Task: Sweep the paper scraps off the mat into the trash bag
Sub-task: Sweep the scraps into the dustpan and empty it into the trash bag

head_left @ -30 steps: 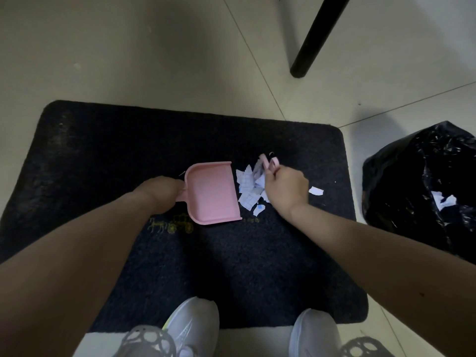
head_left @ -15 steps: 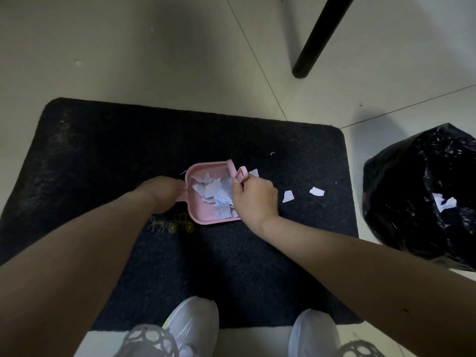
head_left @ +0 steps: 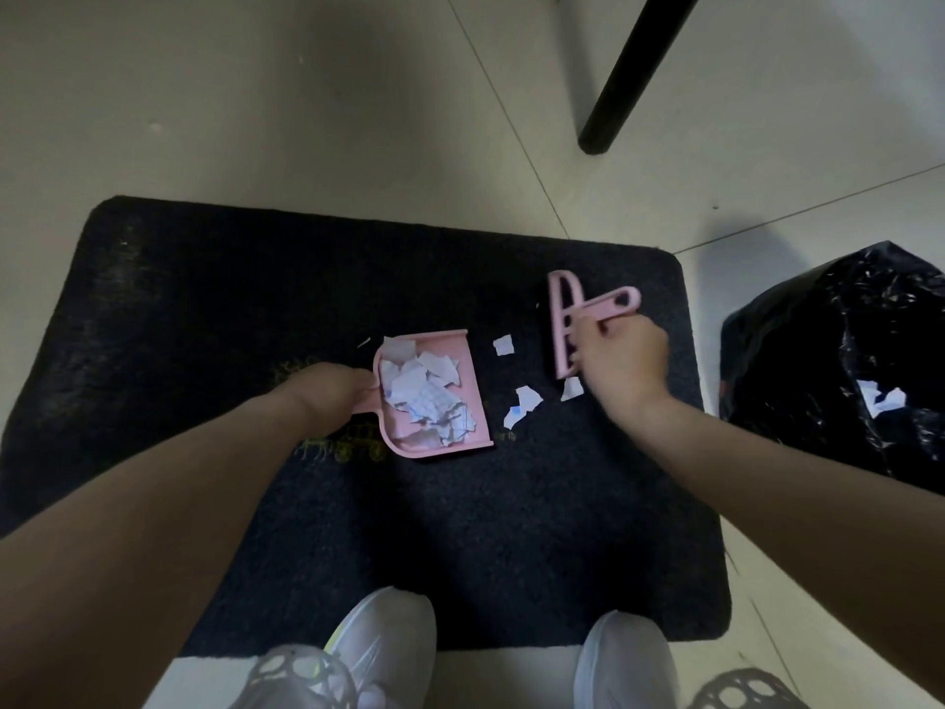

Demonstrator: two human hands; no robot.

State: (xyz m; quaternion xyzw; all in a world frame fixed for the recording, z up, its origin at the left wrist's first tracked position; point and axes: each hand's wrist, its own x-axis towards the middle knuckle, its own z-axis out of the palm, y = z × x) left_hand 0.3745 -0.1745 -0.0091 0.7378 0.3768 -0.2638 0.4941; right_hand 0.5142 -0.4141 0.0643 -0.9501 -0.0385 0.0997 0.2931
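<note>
A dark mat [head_left: 255, 309] lies on the tiled floor. My left hand [head_left: 327, 394] grips the handle of a pink dustpan [head_left: 473, 388] that rests on the mat and holds several white paper scraps [head_left: 424, 396]. My right hand [head_left: 621, 365] grips a small pink brush [head_left: 562, 324], its dark bristles facing the pan, a short way to the pan's right. Three loose scraps lie on the mat between pan and brush: one scrap [head_left: 503, 345], a lower scrap [head_left: 521, 406], and a small scrap [head_left: 571, 388] by my right hand. A black trash bag [head_left: 838, 360] stands at the right, off the mat.
A black furniture leg [head_left: 634, 69] stands on the floor beyond the mat's far right corner. My two white shoes [head_left: 383, 652] [head_left: 626, 662] sit at the mat's near edge. White scraps [head_left: 882, 399] show on the bag.
My right hand swept the pile leftward into the dustpan, then drew the brush back to the right. Three scraps stay on the mat. The left hand and pan stayed put.
</note>
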